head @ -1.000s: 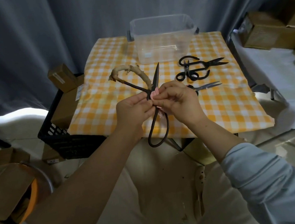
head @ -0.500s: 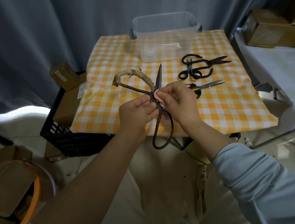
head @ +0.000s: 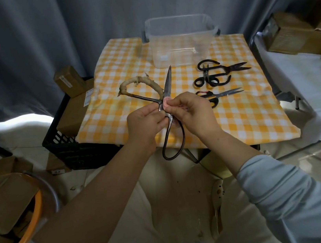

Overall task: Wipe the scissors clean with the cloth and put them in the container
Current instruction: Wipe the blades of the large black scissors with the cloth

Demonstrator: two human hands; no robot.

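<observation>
Left hand grips large scissors near the pivot, above table edge; right hand pinches pink cloth against blade base; likely mid-wipe; clear container looks empty; other pairs unstowed.

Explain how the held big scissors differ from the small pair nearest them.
The big scissors sit in the left hand, the right hand pinching a pink cloth on them, handles spread wide; the small scissors lie on the tablecloth, blades closed. The big scissors have one cord-wrapped handle; the small scissors show red at theirs. Both are dark metal.
</observation>
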